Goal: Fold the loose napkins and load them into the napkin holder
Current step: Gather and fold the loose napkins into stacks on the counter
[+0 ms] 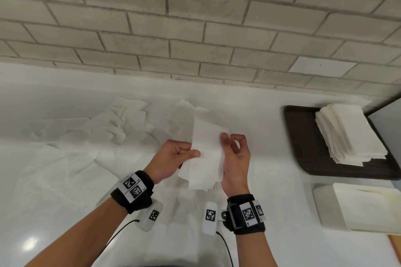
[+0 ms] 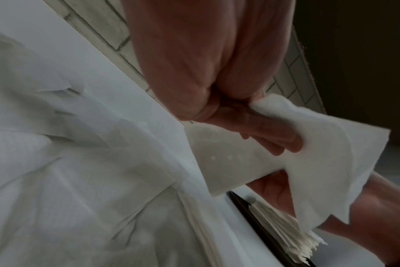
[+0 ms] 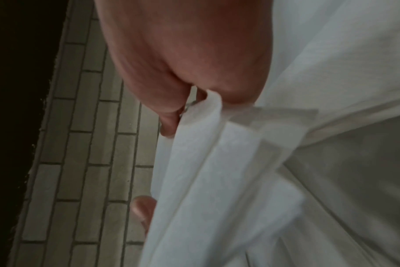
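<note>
**A:** What is on the far left?

**B:** Loose napkins [image 1: 71, 136] lie scattered and rumpled over the white counter [image 1: 260, 115], overlapping one another, with a pale brick wall [image 1: 195, 17] behind.

**A:** And in the middle?

**B:** Two bare hands hold one napkin [image 1: 208, 149] up off the counter, folded into a long strip. The left hand [image 1: 173, 156] pinches its left edge between thumb and curled fingers. The right hand [image 1: 235, 158] holds the right edge, thumb on the front and fingers curled behind. The lower end hangs ragged, its layers not lined up.

**A:** Further right?

**B:** A dark tray [image 1: 303, 147] carries a neat stack of folded napkins [image 1: 349, 134]. In front of it, nearer the person, stands a cream napkin holder [image 1: 355, 208]; I cannot tell how full it is.

**A:** What could go wrong?

**B:** I judge the fold is mid-way. The paper looks thin and limp, so uneven pulling between the hands could tear it or skew the crease, and the mismatched bottom layers could set crooked. A lopsided napkin may sit badly in the stack or catch on the holder's opening. If either pinch slackens, the strip could fall back among the loose ones.
</note>
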